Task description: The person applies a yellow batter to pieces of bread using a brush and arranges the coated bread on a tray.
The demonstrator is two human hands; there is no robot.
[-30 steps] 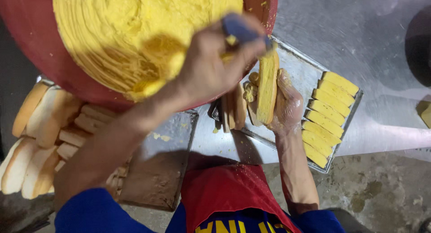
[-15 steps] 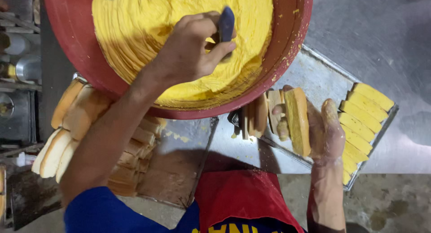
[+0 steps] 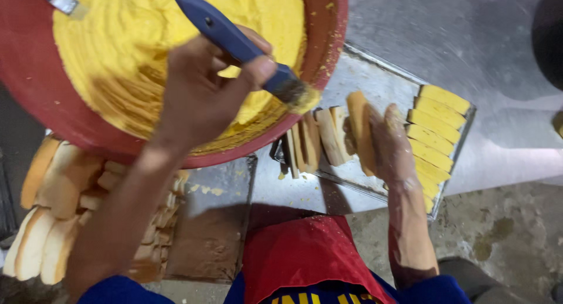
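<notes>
My left hand [image 3: 205, 99] grips the brush [image 3: 246, 49] over the bowl [image 3: 35, 104]; my right hand [image 3: 390, 143] clasps a bread slice [image 3: 359, 128] above the tray [image 3: 375, 81].

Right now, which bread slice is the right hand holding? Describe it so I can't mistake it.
Start at the metal tray right of the red bowl. Near the tray's middle, the right hand holds one slice up on edge, beside a few bare slices leaning to its left. Unlike the yellow-coated slices lying flat in a row at the tray's right end, it stands upright against the hand.
</notes>
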